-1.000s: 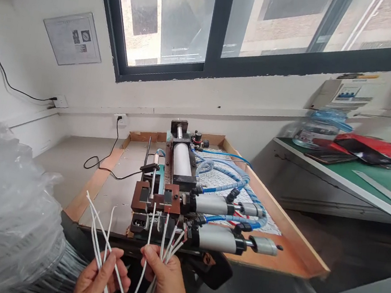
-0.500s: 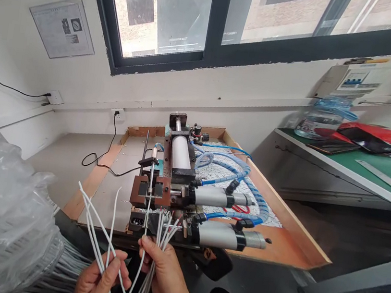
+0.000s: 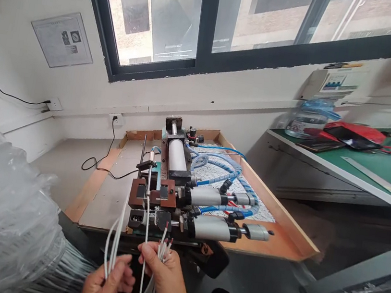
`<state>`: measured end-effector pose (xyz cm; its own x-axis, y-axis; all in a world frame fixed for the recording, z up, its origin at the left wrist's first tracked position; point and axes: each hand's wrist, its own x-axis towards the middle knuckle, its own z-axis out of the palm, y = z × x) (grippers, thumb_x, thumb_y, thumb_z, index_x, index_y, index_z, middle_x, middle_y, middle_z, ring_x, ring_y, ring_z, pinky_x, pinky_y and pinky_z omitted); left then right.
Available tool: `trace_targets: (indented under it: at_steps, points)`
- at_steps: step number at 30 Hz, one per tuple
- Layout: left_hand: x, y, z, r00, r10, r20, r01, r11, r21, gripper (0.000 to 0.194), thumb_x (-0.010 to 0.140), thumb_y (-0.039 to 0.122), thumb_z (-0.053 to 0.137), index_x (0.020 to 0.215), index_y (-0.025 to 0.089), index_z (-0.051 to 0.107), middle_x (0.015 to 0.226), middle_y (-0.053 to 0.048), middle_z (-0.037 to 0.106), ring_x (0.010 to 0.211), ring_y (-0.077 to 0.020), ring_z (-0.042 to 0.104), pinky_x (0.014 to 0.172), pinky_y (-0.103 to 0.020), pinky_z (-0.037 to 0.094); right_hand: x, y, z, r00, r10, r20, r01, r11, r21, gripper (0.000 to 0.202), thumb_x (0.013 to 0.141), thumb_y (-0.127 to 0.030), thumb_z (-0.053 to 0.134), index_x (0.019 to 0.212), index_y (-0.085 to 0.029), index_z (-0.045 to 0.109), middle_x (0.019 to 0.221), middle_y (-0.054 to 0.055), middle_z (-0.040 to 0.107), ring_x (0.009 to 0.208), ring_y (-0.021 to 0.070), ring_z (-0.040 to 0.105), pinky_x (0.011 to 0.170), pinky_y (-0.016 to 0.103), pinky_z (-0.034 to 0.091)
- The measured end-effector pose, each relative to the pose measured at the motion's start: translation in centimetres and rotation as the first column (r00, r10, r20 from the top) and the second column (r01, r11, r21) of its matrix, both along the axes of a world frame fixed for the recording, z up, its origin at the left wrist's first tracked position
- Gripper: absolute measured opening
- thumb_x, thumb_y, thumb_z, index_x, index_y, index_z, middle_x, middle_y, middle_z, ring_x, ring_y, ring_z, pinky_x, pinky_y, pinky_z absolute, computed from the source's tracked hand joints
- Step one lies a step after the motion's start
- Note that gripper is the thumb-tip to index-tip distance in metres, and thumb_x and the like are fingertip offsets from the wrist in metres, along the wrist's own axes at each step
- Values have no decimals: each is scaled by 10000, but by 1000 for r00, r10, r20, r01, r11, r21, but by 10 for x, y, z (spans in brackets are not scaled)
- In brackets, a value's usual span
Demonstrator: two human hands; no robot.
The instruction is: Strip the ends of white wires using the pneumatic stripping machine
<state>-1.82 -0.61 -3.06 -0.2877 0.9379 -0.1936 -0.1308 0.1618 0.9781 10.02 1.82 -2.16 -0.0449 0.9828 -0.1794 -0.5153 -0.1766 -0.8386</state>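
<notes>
My left hand (image 3: 109, 280) is closed on a few loose white cables (image 3: 118, 232) whose upper ends stand up to the left of the machine. Between the thumb and forefinger of my right hand (image 3: 166, 276) is a single white cable (image 3: 146, 229); its far end reaches the pneumatic wire-stripping machine (image 3: 170, 196), between its brown jaw blocks. The same hand also holds a bunch of cables (image 3: 166, 245) with reddish-dark tips pointing up. The jaws stand apart around the cable. My palms hide the lower parts of the cables.
A low-walled wooden tray (image 3: 290, 247) surrounds the machine, with blue air hoses (image 3: 248, 185) and white scraps inside. Plastic-wrapped cables (image 3: 0, 216) crowd the left. At the right, a green-topped table (image 3: 378, 167) bears a water jug (image 3: 306, 121), a red-black pouch (image 3: 355, 135) and a ruler (image 3: 380, 179).
The machine's jaws have parted and the rods at the right ends of its cylinders now stick out. The left-hand cables have swung closer together and toward the machine. My view has shifted slightly.
</notes>
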Motion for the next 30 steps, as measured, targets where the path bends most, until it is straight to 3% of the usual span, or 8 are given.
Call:
trace_targets:
  at_steps: [3, 6, 13, 18, 25, 27, 30]
  points:
    - [-5, 0, 4, 981, 138, 140, -143, 989, 31, 306, 538, 414, 671, 730, 176, 675, 525, 5, 582, 417, -114, 503, 326, -194, 354, 0, 0, -2, 1000, -6, -27, 5, 999, -45, 293, 631, -398, 636, 592, -108, 617, 493, -9, 520, 450, 70, 368, 461, 201, 263]
    - [-6, 0, 8, 972, 177, 154, -184, 982, 32, 314, 528, 434, 671, 728, 192, 673, 484, 34, 542, 333, -54, 406, 276, -155, 253, -1, 3, -5, 997, 10, -83, -18, 996, -88, 296, 617, -402, 647, 607, -108, 616, 479, -14, 508, 422, 64, 353, 439, 198, 230]
    - [2, -1, 11, 969, 214, 124, -223, 973, 62, 275, 571, 451, 631, 684, 204, 677, 460, 42, 516, 304, -35, 352, 275, -153, 209, -3, 16, -2, 984, 43, -174, -71, 985, -156, 276, 596, -376, 660, 568, -108, 602, 425, -33, 476, 372, 49, 314, 407, 195, 188]
    - [-4, -1, 4, 982, 158, 106, -164, 985, 47, 294, 562, 450, 636, 652, 173, 676, 419, 39, 484, 286, -37, 325, 274, -171, 205, -4, 19, -2, 979, 81, -189, -111, 981, -156, 268, 586, -371, 667, 556, -109, 618, 413, -34, 470, 374, 48, 308, 406, 196, 181]
    - [-6, -2, 3, 978, 151, 146, -160, 985, 58, 214, 587, 362, 657, 700, 180, 664, 437, 61, 476, 320, -19, 318, 313, -155, 214, -1, 17, -13, 984, 106, -142, -116, 991, -66, 263, 612, -375, 657, 611, -113, 635, 466, -41, 457, 409, 44, 273, 427, 201, 170]
    - [-4, -1, 8, 977, 165, 138, -174, 983, 60, 208, 603, 336, 651, 729, 171, 662, 511, 39, 539, 344, -24, 343, 319, -161, 223, 3, 9, -15, 983, 162, -88, -166, 985, -37, 263, 616, -379, 652, 593, -117, 632, 453, -42, 446, 416, 51, 261, 432, 210, 161]
    - [-2, -1, 15, 985, 135, 108, -143, 988, 65, 238, 632, 337, 621, 772, 148, 659, 620, -6, 597, 363, -30, 361, 310, -169, 210, 9, -8, -19, 940, 340, -9, -340, 940, -19, 283, 602, -395, 653, 560, -115, 639, 430, -33, 450, 422, 63, 268, 437, 225, 151]
